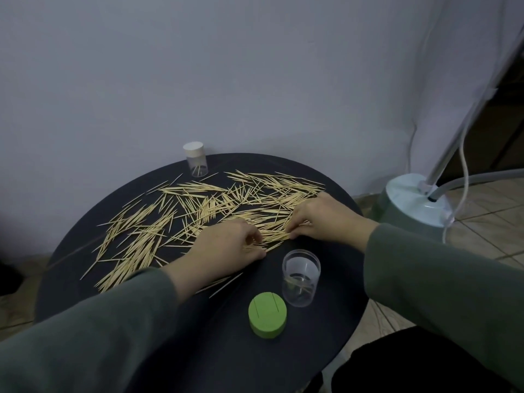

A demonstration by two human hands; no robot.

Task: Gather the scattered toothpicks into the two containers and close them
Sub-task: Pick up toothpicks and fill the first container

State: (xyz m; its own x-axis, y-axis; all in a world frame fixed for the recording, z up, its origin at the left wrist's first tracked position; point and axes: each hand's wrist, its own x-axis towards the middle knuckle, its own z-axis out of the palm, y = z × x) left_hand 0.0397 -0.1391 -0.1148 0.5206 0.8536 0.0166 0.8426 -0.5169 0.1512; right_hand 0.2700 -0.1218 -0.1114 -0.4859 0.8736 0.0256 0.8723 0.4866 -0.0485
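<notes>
so, hands: left hand [226,245] and right hand [320,219] curl onto toothpicks [198,205], bunching them.
jar [301,276]: open, close by for loading.
lid [267,314]: off, beside it.

Place: a room in a home, by the look of it.
Wall: plain pale painted wall [255,66], bare, meeting the floor just behind the bench.
Floor: beige tiled floor [487,222] with dark grout lines.
Bench: small round dark bench [326,350] set close against the wall, household size.
Appliance: pale green standing appliance base [411,205] with a pole and hose [482,177] on the floor at the right, like a garment steamer.
Doorway: dark opening [507,109] at the far right.
</notes>
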